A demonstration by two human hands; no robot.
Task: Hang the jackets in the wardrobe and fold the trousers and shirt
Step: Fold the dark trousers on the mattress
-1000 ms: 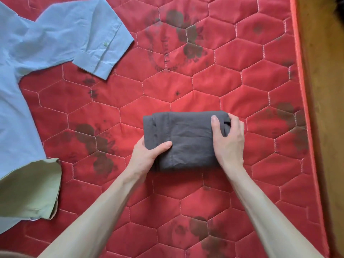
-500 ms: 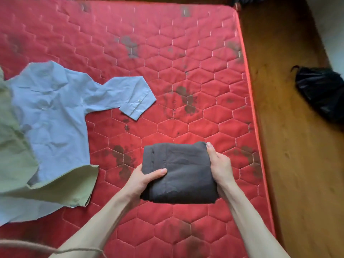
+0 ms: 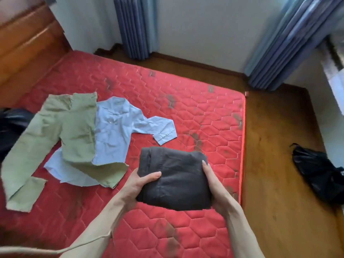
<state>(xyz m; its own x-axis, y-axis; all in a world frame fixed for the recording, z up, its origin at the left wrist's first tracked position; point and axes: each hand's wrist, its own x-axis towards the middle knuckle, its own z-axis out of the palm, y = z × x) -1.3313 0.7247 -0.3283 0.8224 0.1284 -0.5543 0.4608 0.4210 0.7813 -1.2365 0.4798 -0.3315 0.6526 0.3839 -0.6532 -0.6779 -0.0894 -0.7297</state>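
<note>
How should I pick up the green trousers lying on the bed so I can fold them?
Probably best to take the green trousers by the waistband, the wide straight edge at the far end near the headboard, one hand at each corner, reaching from above. They lie spread flat on the red mattress over the blue shirt, legs trailing toward you, so lifting the waistband should let the legs hang straight.

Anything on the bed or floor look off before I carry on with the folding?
The green trousers lie sprawled across the blue shirt, both creased and unfolded. The red mattress is bare and has dark stains. A black bag sits crumpled on the floor to the right. Both hands hold the folded dark trousers neatly.
</note>
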